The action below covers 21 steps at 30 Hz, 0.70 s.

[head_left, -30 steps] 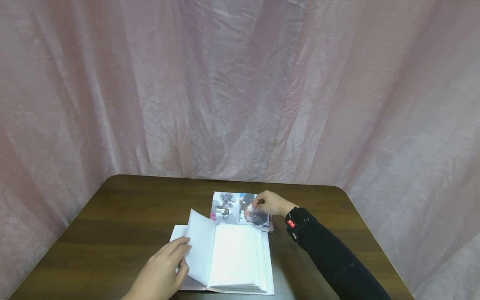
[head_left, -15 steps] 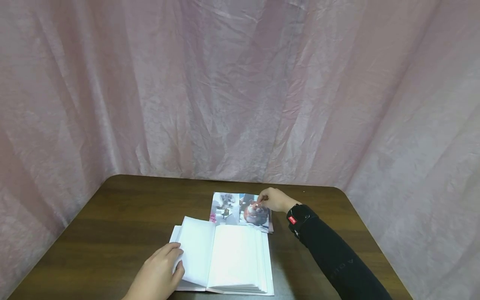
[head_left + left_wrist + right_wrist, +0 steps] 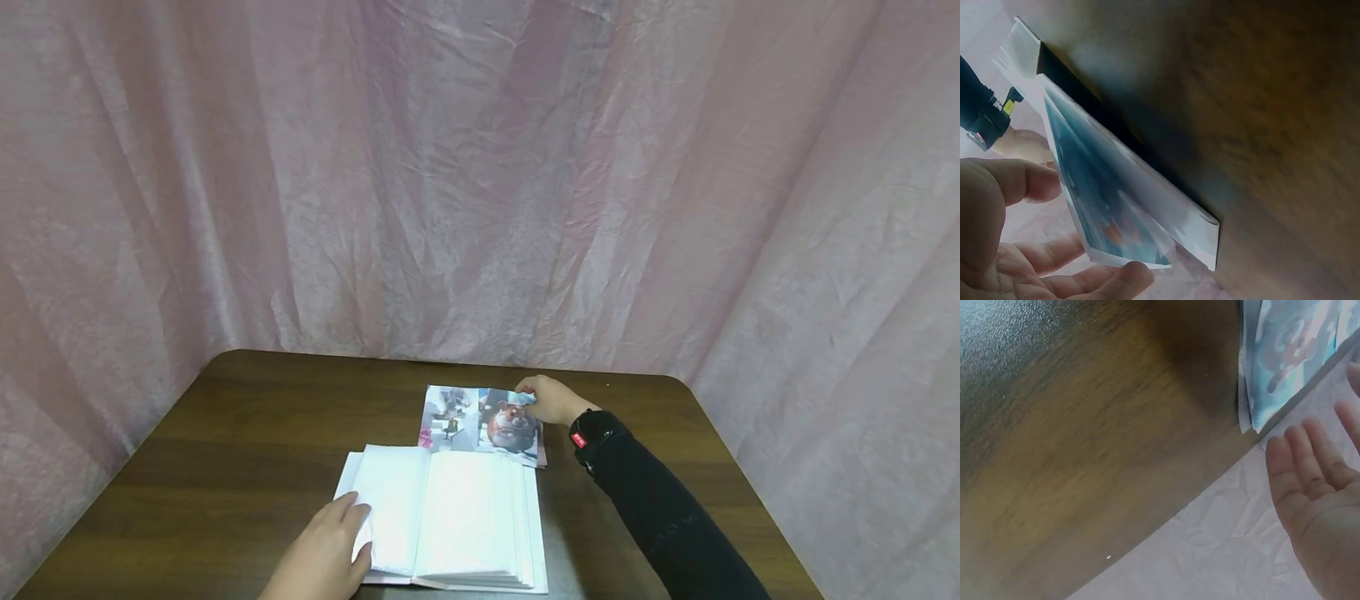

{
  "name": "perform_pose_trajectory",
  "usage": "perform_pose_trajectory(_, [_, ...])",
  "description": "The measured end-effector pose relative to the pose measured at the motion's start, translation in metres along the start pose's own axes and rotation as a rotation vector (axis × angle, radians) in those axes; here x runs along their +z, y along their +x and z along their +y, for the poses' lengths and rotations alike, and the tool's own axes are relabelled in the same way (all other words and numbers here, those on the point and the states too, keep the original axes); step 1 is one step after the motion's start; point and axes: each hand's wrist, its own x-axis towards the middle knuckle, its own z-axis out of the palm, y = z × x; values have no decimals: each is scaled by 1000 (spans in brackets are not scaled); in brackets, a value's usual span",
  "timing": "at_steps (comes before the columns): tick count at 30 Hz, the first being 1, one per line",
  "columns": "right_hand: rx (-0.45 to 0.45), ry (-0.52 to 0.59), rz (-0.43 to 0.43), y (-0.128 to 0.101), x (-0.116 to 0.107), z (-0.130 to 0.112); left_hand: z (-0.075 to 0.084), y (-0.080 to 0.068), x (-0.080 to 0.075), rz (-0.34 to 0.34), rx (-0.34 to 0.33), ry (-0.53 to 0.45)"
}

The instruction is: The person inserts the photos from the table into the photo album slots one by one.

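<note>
Head view shows your left hand (image 3: 324, 557) has pressed the lifted page flat onto the open album (image 3: 450, 517), fingers straight. Your right hand (image 3: 551, 400), fingers relaxed, has slid to the photo stack's (image 3: 480, 423) far corner behind the album, uncovering the hamster print.

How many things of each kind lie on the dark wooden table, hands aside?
Open white photo album with blank sleeve pages: 1
Printed colour photos lying side by side beyond the album, hamster picture on the right: 2 visible on top; edges of more may lie beneath, not countable
Total: 3
</note>
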Motion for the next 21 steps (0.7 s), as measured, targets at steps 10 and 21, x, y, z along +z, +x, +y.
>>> perform_pose_trajectory(10, [87, 6, -72, 0, 11, 5, -1, 1, 5, -96, -18, 1])
perform_pose_trajectory(21, [122, -14, -108, -4, 14, -2, -3, 5, 9, -242, -60, -38])
